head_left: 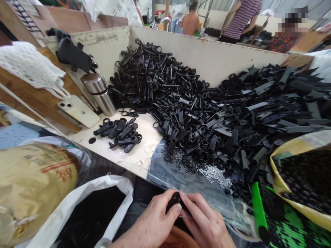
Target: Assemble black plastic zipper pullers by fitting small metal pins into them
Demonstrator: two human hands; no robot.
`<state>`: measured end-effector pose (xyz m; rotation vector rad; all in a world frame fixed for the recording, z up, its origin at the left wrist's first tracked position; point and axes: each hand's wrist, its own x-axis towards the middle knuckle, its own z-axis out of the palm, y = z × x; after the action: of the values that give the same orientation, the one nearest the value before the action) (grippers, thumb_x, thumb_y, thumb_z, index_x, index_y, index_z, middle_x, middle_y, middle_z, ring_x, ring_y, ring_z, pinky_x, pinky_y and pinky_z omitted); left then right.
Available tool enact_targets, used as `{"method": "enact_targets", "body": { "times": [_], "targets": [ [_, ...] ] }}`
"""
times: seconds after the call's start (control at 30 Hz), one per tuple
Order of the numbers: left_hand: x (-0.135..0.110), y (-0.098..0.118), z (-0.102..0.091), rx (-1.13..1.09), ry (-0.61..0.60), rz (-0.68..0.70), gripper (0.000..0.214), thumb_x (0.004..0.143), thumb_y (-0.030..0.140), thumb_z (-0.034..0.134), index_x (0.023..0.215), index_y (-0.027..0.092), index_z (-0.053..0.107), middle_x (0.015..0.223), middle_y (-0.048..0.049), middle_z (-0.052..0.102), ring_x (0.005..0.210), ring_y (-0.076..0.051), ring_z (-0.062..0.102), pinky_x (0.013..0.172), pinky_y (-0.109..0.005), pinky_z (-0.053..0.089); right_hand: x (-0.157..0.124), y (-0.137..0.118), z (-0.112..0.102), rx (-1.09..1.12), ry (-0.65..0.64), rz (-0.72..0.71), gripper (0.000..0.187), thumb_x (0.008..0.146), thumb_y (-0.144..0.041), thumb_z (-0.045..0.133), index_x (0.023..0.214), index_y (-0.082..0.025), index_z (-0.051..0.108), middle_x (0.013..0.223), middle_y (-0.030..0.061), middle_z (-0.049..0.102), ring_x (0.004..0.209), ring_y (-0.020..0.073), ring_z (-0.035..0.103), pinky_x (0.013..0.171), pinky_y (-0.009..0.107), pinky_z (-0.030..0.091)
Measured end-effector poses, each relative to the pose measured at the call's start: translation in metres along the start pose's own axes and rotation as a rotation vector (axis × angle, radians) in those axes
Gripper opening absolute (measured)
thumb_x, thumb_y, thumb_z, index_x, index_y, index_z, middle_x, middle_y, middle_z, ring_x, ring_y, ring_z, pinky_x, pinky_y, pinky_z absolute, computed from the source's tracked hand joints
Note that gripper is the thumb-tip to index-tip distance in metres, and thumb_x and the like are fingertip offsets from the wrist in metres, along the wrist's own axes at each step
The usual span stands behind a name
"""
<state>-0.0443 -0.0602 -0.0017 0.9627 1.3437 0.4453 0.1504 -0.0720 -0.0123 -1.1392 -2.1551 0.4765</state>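
My left hand point(152, 220) and my right hand point(204, 220) meet at the bottom of the view, pinching a small black plastic part point(176, 202) between their fingers. Just ahead lies a sheet of clear plastic point(196, 193) bearing scattered thin metal pins point(214, 174) and small black beads. Beyond it, a large heap of black looped plastic pull tabs point(160, 93) merges with a heap of longer, flat black strips point(271, 103). A smaller group of joined black pieces point(119, 134) rests on the white board to the left.
A white-walled bin point(207, 58) holds the heaps. A yellow bag of black beads point(305, 179) sits right, a white bag point(90, 213) and a tan sack point(33, 186) left. A phone point(77, 110) and steel flask point(99, 94) stand by the wall. Several people point(240, 20) work beyond.
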Motion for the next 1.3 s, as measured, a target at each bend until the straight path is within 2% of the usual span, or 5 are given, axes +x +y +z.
{"method": "enact_targets", "body": {
  "times": [0.27, 0.47, 0.73, 0.97, 1.3],
  "targets": [
    [-0.006, 0.002, 0.004, 0.150, -0.067, -0.008, 0.058, 0.097, 0.039, 0.053, 0.151, 0.017, 0.052, 0.152, -0.0151, 0.057, 0.143, -0.033, 0.047, 0.120, -0.046, 0.031, 0.002, 0.000, -0.003, 0.043, -0.055, 0.000, 0.033, 0.109, -0.021, 0.044, 0.139, -0.019, 0.058, 0.104, 0.0129, 0.072, 0.085, 0.0206, 0.077, 0.070, 0.024, 0.065],
    [-0.009, -0.001, -0.001, 0.147, -0.074, 0.038, 0.052, 0.096, 0.038, 0.056, 0.144, 0.019, 0.060, 0.145, -0.0154, 0.064, 0.138, -0.035, 0.052, 0.117, -0.045, 0.035, 0.010, 0.004, -0.010, 0.217, -0.159, 0.046, 0.033, 0.111, -0.024, 0.042, 0.137, -0.026, 0.062, 0.097, 0.0071, 0.070, 0.078, 0.0159, 0.074, 0.069, 0.022, 0.062],
    [-0.011, -0.010, 0.001, 0.147, -0.075, 0.108, 0.056, 0.098, 0.043, 0.054, 0.147, 0.017, 0.055, 0.152, -0.0166, 0.056, 0.143, -0.033, 0.049, 0.122, -0.037, 0.029, 0.007, 0.001, -0.003, 0.208, 0.002, 0.065, 0.023, 0.109, -0.023, 0.049, 0.124, -0.023, 0.067, 0.092, 0.0059, 0.074, 0.076, 0.0157, 0.074, 0.066, 0.020, 0.060],
    [-0.011, 0.006, 0.000, 0.301, -0.195, 0.170, 0.040, 0.102, 0.036, 0.037, 0.138, 0.026, 0.052, 0.142, -0.0072, 0.066, 0.127, -0.021, 0.061, 0.110, -0.031, 0.044, 0.008, 0.001, -0.004, 0.150, 0.069, 0.032, 0.013, 0.108, -0.022, 0.051, 0.110, -0.021, 0.064, 0.082, 0.0038, 0.074, 0.066, 0.0154, 0.072, 0.061, 0.021, 0.057],
    [-0.012, -0.002, 0.002, 0.447, -0.247, 0.215, 0.055, 0.104, 0.037, 0.032, 0.153, 0.012, 0.038, 0.153, -0.0196, 0.054, 0.142, -0.027, 0.049, 0.119, -0.038, 0.036, 0.007, 0.006, -0.012, 0.164, -0.071, -0.043, 0.016, 0.107, -0.017, 0.049, 0.109, -0.018, 0.065, 0.076, 0.0051, 0.069, 0.062, 0.0170, 0.068, 0.056, 0.024, 0.054]
  ]
}}
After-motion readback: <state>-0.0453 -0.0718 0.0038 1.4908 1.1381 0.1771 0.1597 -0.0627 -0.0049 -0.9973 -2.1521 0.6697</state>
